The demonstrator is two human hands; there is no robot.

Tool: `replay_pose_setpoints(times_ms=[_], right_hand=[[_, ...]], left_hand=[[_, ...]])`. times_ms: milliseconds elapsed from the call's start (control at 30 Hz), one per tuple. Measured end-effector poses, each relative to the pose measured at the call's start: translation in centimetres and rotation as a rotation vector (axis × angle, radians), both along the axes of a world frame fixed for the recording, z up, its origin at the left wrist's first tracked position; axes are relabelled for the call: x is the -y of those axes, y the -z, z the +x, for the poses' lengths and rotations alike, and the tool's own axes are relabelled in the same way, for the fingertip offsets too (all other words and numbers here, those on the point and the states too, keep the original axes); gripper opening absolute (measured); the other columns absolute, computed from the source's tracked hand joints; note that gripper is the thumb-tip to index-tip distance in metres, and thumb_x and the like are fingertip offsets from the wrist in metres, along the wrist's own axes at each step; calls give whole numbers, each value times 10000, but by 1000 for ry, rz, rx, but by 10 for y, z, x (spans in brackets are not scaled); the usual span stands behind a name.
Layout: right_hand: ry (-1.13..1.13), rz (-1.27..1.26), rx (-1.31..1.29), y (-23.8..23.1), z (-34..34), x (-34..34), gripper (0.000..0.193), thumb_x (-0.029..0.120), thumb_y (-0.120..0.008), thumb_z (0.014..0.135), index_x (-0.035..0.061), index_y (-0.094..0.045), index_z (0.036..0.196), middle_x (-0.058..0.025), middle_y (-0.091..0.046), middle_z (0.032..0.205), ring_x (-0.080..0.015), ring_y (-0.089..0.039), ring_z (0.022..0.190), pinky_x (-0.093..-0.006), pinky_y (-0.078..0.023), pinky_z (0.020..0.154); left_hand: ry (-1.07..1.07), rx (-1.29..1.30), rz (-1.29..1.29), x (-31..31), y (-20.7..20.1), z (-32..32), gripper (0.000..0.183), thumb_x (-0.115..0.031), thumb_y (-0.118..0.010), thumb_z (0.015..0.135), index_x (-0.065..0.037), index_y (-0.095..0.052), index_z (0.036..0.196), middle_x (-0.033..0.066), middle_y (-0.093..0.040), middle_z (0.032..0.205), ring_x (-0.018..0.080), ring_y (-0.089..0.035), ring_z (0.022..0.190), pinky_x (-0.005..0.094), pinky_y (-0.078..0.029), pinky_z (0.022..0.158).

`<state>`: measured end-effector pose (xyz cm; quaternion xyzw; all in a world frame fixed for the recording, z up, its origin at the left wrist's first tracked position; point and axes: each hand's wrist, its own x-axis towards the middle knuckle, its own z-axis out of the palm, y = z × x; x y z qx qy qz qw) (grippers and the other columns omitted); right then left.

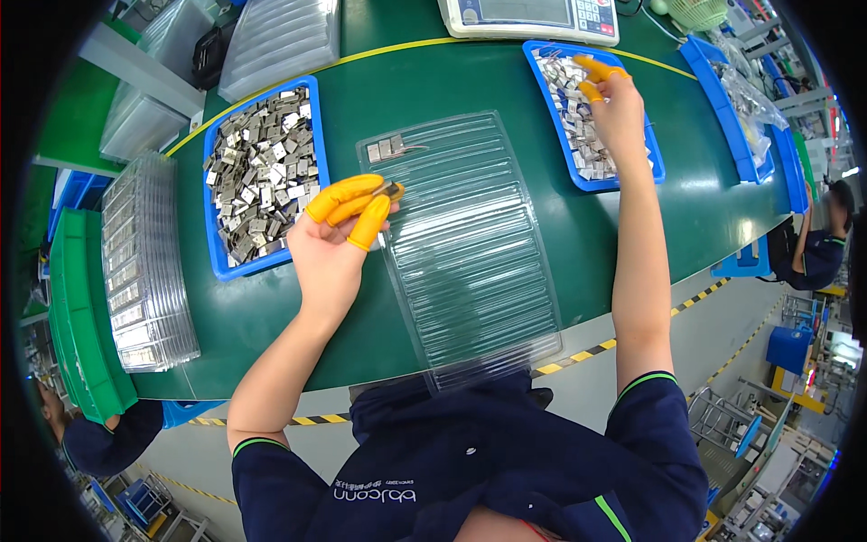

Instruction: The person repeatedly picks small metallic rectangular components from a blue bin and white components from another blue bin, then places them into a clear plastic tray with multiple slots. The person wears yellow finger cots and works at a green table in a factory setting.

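Note:
My left hand, in yellow finger cots, pinches a small grey metal connector part between thumb and fingers. It hovers over the left edge of a clear ribbed plastic tray. A few small silvery parts with thin wires lie in that tray's far left corner. My right hand, also with yellow finger cots, reaches over a blue bin of small white and silvery parts, thumb and forefinger apart. Left of my left hand, another blue bin is heaped with loose metal connector parts.
A digital scale stands at the far edge. Stacked clear trays and a green crate are at left, with more clear trays at the back. Blue bins with plastic bags stand far right. Other people sit at both sides.

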<state>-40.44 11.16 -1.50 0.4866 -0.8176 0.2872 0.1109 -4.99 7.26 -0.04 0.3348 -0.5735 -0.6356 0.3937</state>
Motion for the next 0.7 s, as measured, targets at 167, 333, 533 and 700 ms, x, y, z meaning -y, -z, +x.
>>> replay_pose_setpoints(times_ms=[167,333,533,700], right_hand=[[-158,-194,-89,-26,26,-2,228,38,-581,812,8,-610,1036,-162,-594,958,-234,-586,825,-319,-467,723],[-361,-78,354,-67,109,-1,196,79,-680,746,41,-681,939,-97,-659,852,-172,-619,761,-270,-485,709],[-575,-209,1258,-53,156,7,207,42,-702,742,-35,-651,926,-96,-665,892,-133,-643,819,-224,-505,722],[-498,-83,1163,-50,159,0,200,9,-676,754,-35,-658,949,-94,-672,899,-130,-640,817,-226,-505,744]], left_hand=[[39,93,108,15,-14,-7,247,-44,-586,842,49,-570,1070,147,-640,984,193,-643,848,240,-496,693],[106,49,176,22,-24,-19,272,-84,-608,842,28,-578,1088,110,-636,1012,173,-622,912,237,-484,755],[87,-67,279,22,-12,-27,256,-68,-623,830,36,-602,1064,107,-648,972,155,-628,845,238,-501,742],[75,-53,283,25,-10,-25,255,-45,-634,817,48,-610,1053,118,-656,948,156,-634,822,239,-507,746]])
